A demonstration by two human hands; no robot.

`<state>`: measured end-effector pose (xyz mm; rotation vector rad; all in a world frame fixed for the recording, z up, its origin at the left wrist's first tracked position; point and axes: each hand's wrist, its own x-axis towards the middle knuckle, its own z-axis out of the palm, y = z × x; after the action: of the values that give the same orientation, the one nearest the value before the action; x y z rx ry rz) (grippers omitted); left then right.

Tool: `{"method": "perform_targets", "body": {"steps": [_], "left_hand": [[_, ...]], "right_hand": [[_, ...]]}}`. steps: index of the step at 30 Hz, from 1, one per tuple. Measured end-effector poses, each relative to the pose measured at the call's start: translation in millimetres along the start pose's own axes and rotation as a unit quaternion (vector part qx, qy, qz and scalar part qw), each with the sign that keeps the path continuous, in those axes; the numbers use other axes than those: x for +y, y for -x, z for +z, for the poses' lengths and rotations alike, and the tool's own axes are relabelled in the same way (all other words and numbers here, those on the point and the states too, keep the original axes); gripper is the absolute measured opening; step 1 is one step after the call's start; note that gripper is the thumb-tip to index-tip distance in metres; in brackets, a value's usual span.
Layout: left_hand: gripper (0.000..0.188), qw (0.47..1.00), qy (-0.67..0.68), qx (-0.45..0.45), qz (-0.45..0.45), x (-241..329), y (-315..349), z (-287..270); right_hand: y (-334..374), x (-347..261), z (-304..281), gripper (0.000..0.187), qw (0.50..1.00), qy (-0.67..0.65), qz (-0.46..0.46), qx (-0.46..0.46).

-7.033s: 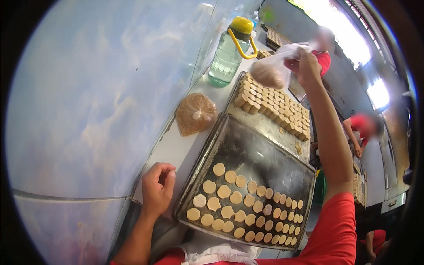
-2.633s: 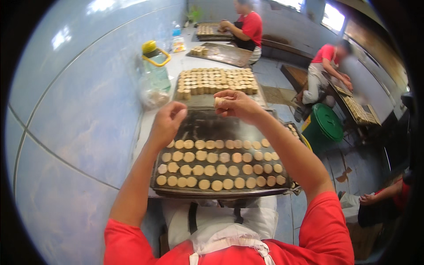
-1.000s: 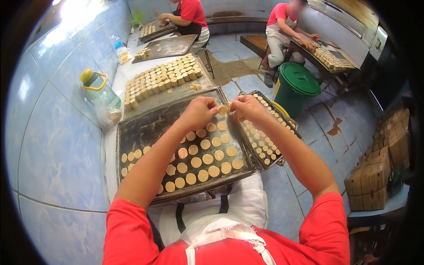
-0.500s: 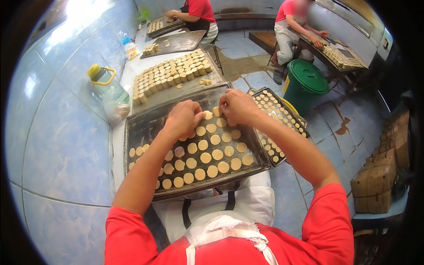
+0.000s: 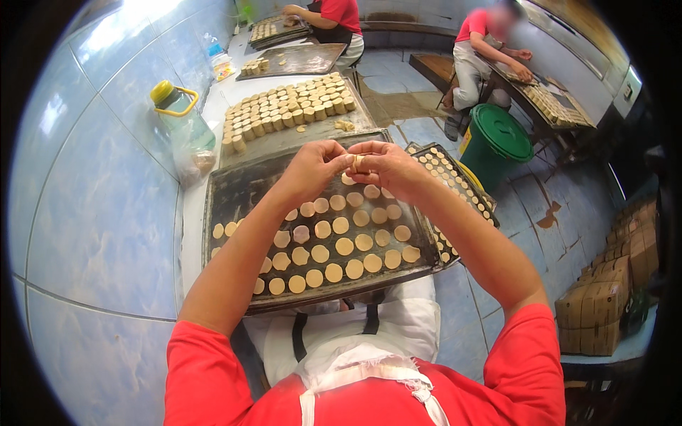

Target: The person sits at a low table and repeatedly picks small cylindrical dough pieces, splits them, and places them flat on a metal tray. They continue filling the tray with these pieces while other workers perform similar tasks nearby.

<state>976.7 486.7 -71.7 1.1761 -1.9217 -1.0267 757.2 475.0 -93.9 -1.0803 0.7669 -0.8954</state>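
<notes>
A dark metal tray (image 5: 241, 188) lies in front of me with rows of thin, pale dough rounds (image 5: 344, 246) on it. Above its far side my two hands meet. My right hand (image 5: 387, 169) grips a short stack of dough rounds (image 5: 356, 164) between thumb and fingers. At the stack's left side, my left hand (image 5: 312, 169) is closed in a pinch; its fingertips partly cover the dough. My left forearm hides some rounds at the tray's left. The tray's back left part carries no rounds.
Beyond the tray, a board (image 5: 284, 147) bears many short dough cylinders (image 5: 291, 110). A second filled tray (image 5: 449, 172) stands at right, near a green lidded bucket (image 5: 497, 135). A yellow-capped jug (image 5: 181, 121) is at left. Two people work farther back; cartons (image 5: 593, 312) sit at right.
My hands, apart over the tray before, have come together and lifted off its surface. The dough stack is now between them. The view has shifted slightly.
</notes>
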Motion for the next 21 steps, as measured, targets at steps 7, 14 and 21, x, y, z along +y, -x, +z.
{"method": "perform_targets", "body": {"steps": [7, 14, 21], "left_hand": [[0.026, 0.983, 0.169, -0.017, -0.064, -7.5, 9.7, -8.2], [0.026, 0.995, -0.039, -0.012, -0.09, -19.2, 8.8, -11.9], [0.029, 0.988, -0.118, 0.046, -0.086, -22.1, 20.8, -26.4]], "right_hand": [[5.2, -0.2, 8.8, 0.026, 0.996, 0.073, 0.044, -0.016], [6.9, -5.4, 7.2, 0.012, 0.99, 0.132, 0.045, 0.03], [-5.2, -0.6, 13.3, 0.018, 0.942, 0.336, 0.001, 0.0]]}}
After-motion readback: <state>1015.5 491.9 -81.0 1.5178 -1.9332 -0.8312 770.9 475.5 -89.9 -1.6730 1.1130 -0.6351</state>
